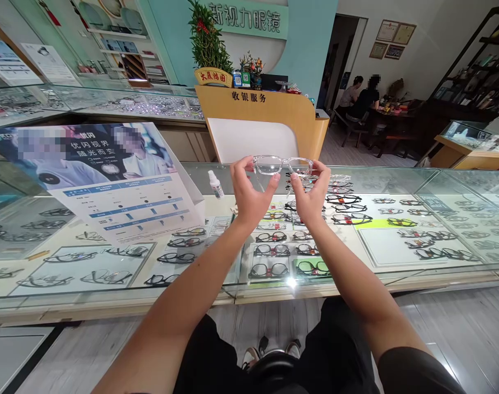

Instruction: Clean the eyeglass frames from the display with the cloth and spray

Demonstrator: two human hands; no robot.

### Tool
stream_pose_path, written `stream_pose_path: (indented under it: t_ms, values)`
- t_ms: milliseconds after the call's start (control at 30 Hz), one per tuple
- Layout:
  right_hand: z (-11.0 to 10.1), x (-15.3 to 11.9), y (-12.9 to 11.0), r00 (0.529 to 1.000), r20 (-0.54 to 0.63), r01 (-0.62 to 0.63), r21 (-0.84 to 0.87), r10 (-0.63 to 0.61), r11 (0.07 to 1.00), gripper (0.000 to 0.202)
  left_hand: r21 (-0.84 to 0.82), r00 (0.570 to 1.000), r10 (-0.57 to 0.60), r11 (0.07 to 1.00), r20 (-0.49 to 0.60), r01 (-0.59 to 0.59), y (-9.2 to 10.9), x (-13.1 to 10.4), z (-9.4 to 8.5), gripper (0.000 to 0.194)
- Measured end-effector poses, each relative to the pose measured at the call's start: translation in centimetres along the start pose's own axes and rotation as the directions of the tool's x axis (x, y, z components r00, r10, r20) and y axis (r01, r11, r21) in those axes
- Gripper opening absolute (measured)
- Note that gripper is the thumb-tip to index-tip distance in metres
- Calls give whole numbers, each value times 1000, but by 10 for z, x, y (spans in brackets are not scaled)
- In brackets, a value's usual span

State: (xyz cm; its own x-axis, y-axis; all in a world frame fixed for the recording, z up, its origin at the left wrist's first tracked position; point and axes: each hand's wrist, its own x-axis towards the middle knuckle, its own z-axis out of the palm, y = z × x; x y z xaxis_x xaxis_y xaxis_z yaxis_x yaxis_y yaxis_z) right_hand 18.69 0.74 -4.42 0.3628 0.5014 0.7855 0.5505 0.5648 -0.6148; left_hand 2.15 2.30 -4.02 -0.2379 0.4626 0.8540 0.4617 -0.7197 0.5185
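A pair of clear-framed eyeglasses (283,164) is held up level above the glass display counter (228,279). Fingers and thumb of my left hand (251,194) grip its left end, while my right hand (312,191) pinches the right end. The thin temple arms point back toward me, partly hidden by my thumbs. Beyond the glass top, rows of spectacles (272,250) lie under and around my hands. Just left of my left hand, a small white spray bottle (215,185) stands on the counter.
A large printed cardboard sign (122,180) stands on the counter at the left. Behind the counter is a wooden cashier desk (261,112) with a plant (210,44). Two people (362,98) sit at a table in the far right background.
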Motion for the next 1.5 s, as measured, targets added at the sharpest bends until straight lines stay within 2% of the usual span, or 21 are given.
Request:
stream_pose_path:
  t_ms: [167, 300, 667, 933, 1133, 1333, 1500]
  values:
    - [-3, 4, 0, 989, -79, 121, -50, -125, 991, 68, -56, 995, -60, 996, 74, 65, -7, -1, 3, 61]
    - [-5, 7, 0, 980, -80, 177, -76, -183, 981, 71, -74, 989, -95, 992, 112, 103, -11, -2, 4, 61]
    - [-6, 6, -3, 988, -28, 154, -28, -155, 988, 72, -26, 994, -72, 997, 85, 74, -10, -3, 3, 69]
    - [0, 3, 2, 995, 33, 97, 14, -98, 995, 69, 28, 996, 87, 996, 6, -87, -12, -1, 1, 79]
    - [2, 3, 7, 996, 70, 59, 46, -62, 997, 69, 58, 998, 58, 997, 9, -58, -7, 0, -1, 82]
    - [3, 2, 10, 995, 70, 64, 75, -69, 995, 70, 83, 990, 136, 988, -31, -133, -8, 1, -3, 80]
    - [4, 2, 13, 994, 82, 69, 68, -74, 995, 70, 78, 992, 129, 989, -8, -128, -13, 2, -4, 81]
